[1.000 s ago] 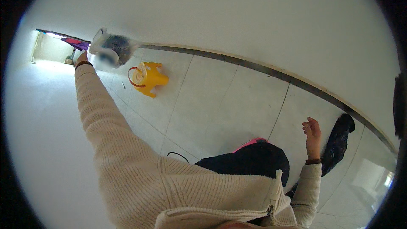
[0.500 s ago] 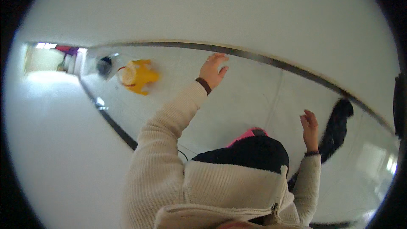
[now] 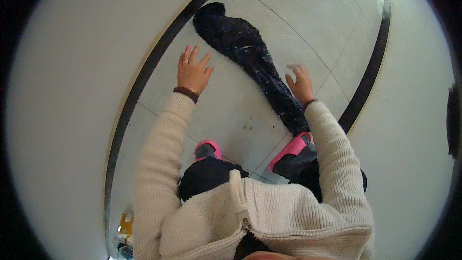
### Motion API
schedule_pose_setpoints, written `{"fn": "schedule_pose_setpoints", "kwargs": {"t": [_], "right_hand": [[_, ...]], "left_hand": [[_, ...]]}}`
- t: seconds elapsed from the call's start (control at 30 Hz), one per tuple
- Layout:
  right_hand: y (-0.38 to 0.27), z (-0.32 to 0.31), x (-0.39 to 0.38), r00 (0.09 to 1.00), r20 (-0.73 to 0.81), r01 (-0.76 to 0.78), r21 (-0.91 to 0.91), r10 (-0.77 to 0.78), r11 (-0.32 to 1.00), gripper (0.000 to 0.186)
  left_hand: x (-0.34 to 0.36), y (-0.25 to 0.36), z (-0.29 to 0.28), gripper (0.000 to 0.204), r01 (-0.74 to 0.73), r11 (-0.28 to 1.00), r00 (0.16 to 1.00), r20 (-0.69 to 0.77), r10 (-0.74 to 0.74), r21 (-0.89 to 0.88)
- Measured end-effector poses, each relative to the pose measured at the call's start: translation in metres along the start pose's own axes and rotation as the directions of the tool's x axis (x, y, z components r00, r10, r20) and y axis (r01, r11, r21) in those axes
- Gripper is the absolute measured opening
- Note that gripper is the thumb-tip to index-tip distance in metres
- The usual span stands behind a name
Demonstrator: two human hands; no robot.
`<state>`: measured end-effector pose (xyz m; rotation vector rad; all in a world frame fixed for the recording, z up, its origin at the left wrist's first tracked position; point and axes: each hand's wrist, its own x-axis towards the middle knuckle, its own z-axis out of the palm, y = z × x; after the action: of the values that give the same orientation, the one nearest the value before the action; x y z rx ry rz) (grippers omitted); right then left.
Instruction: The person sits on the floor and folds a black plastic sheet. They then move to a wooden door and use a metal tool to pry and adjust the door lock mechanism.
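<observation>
The long dark bundle, whether cloth or plastic too unclear to tell, lay stretched across the pale tiled floor, its far end close to the left wall's skirting and its near end by the right pink slipper. A second earlier it had shown only toward the right rim of the view; with the turn of the head it had come to the upper middle, in front of the body. The left hand, which had been stretched far out to the left beside a clear plastic bag, was now raised just left of the bundle, fingers spread and empty. The right hand was just beside the bundle's other side, fingers loosely parted, their tips blurred, with nothing seen in it. The change seemed to bring the bundle within reach of both hands, though neither appeared to have hold of it. Further out, the left pink slipper stood apart from the bundle, and the yellow container, earlier in full sight, now showed only in part at the lower left, beyond the cream sleeve.
</observation>
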<state>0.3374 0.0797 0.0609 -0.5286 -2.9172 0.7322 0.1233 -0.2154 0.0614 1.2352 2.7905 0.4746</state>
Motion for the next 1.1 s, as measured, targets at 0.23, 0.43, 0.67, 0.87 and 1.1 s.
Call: {"fn": "schedule_pose_setpoints", "kwargs": {"t": [0.23, 0.43, 0.67, 0.87, 1.1], "right_hand": [[0.036, 0.021, -0.127, 0.984, 0.162, -0.068, -0.065, 0.078, 0.996, 0.061], [0.043, 0.055, -0.147, 0.989, 0.054, -0.125, -0.142, 0.134, 0.982, 0.065], [0.039, 0.055, -0.128, 0.961, 0.216, -0.129, -0.191, 0.170, 0.973, 0.065], [0.028, 0.057, -0.129, 0.909, 0.411, 0.162, -0.180, -0.075, 0.970, 0.067], [-0.060, 0.106, -0.086, 0.710, 0.539, 0.516, 0.041, -0.454, 0.856, 0.056]], "left_hand": [[0.110, 0.019, 0.089, 0.058, 0.026, 0.989, 0.999, -0.039, -0.021, 0.144], [0.167, 0.012, 0.118, 0.074, -0.143, 0.978, 0.989, -0.016, 0.147, 0.153], [0.138, -0.010, 0.120, 0.081, 0.059, 0.986, 0.998, -0.027, -0.055, 0.154], [-0.035, -0.054, 0.070, 0.085, 0.281, 0.925, 0.916, 0.215, -0.338, 0.255], [-0.250, -0.100, 0.006, 0.089, 0.656, 0.635, 0.540, 0.334, -0.773, 0.409]]}}
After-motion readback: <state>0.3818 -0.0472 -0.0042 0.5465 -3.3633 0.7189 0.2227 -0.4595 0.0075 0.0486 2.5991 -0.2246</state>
